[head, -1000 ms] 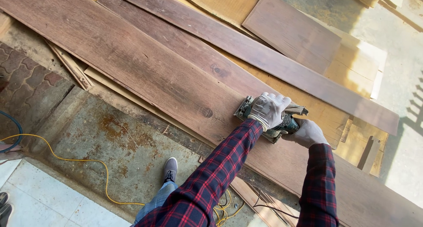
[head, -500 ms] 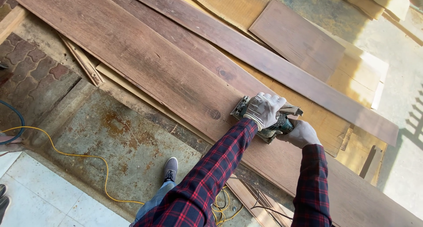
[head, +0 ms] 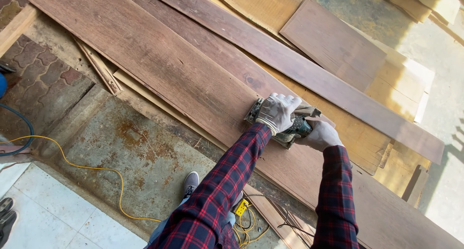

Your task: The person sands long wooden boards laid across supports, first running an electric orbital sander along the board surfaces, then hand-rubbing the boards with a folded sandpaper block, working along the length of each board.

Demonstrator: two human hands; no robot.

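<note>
Left hand (head: 278, 112) clamps the power planer (head: 285, 123) front; right hand (head: 319, 135) grips its rear handle. Keep the sole flat on the wide plank (head: 159, 65), centre frame.

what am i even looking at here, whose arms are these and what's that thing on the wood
The picture comes from a camera worn on a person's head, looking down, so the arms in red plaid sleeves are the wearer's own. Both hands wear pale work gloves. The left hand presses on top of a handheld power tool, and the right hand grips its rear handle. The tool sits on a long brown wooden plank, with more boards lying beside it. A yellow cable trails over the concrete floor, near the wearer's grey shoe.
</note>
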